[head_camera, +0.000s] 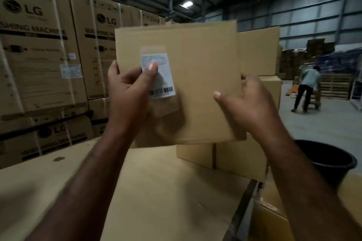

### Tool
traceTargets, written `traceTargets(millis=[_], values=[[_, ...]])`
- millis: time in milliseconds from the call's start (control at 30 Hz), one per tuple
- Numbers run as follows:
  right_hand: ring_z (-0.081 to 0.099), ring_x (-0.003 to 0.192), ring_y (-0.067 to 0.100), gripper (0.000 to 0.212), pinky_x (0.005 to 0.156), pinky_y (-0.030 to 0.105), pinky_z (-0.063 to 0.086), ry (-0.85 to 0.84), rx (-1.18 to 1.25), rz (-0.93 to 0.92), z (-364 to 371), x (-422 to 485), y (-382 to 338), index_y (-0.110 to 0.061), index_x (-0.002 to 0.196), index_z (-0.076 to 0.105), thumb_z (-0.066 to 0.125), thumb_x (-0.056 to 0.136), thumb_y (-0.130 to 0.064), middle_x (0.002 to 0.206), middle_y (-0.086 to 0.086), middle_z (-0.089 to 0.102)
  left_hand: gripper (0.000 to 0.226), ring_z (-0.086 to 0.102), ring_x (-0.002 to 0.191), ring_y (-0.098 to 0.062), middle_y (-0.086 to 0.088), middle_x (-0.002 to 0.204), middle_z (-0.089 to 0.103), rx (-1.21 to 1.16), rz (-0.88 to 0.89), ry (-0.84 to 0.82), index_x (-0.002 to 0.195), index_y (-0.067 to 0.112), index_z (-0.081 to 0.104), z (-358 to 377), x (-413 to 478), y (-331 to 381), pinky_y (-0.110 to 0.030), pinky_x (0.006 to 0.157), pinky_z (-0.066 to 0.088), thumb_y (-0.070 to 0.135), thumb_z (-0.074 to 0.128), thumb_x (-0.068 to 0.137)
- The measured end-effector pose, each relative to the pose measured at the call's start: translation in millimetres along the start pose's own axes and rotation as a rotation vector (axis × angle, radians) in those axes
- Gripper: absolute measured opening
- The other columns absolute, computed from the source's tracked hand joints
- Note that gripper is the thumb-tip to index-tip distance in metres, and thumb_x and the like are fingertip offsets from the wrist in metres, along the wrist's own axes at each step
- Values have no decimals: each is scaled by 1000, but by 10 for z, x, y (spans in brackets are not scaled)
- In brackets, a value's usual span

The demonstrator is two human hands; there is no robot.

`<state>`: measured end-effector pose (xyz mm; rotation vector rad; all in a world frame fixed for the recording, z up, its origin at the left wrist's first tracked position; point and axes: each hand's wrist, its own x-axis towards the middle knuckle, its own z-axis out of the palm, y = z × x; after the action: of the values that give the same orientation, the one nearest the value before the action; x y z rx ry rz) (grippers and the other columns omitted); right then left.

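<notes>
The box (195, 88) was held up off the surface (156, 191), its broad face turned to the camera, in front of a stack of plain cartons (235, 160). A white label (163, 84) with a barcode lay flat on the left part of that face, beneath what looked like a clear pouch or tape.

The left hand (129, 92) had its grip clamped on the box's left edge, fingers behind and thumb (152, 67) pressed on the label's upper corner. The right hand (248, 103) was at the right edge with its fingers curled round the back. Blur made it hard to be sure, but its grip seemed closed on the box too, with the thumb lifted off the face.

Judging by this, the labelling was mostly done: the label was on and sat fairly straight. What seemed left was to press it down and set the box with the stack.

Further out, tall washing machine cartons (39, 55) lined the left side. A black bucket (329, 162) stood to the right of the surface. Well apart, across the warehouse floor (323, 123), another person (307, 88) bent over a trolley near some pallets (335, 86).
</notes>
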<state>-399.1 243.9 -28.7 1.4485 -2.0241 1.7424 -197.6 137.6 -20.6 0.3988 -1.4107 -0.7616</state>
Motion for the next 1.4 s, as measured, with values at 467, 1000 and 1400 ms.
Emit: traceTargets(millis=[467,1000,1400], values=[[55,108,9,63,66,15,39,318,-13,-246,-781,1463,833,-25,142,38,71,90,-34,135,-3,56,22,20,152,-30,30,132,48,-82,288,-187,67,35,78,1681,955,-400,-55,114,38,49,69,82],[60,101,20,62,73,30,44,376,-170,-302,-820,2720,2184,-21,146,35,65,94,-36,131,9,61,17,45,114,25,38,80,65,-74,135,-339,92,6,71,3238,1627,-1368,-12,90,48,14,58,100],[43,138,31,86,105,50,45,195,-397,-268,-568,3134,2745,-51,154,0,62,95,-41,164,4,23,25,40,145,-28,-4,120,71,-35,64,-389,77,36,79,3683,1839,-2091,-57,110,42,57,66,83]])
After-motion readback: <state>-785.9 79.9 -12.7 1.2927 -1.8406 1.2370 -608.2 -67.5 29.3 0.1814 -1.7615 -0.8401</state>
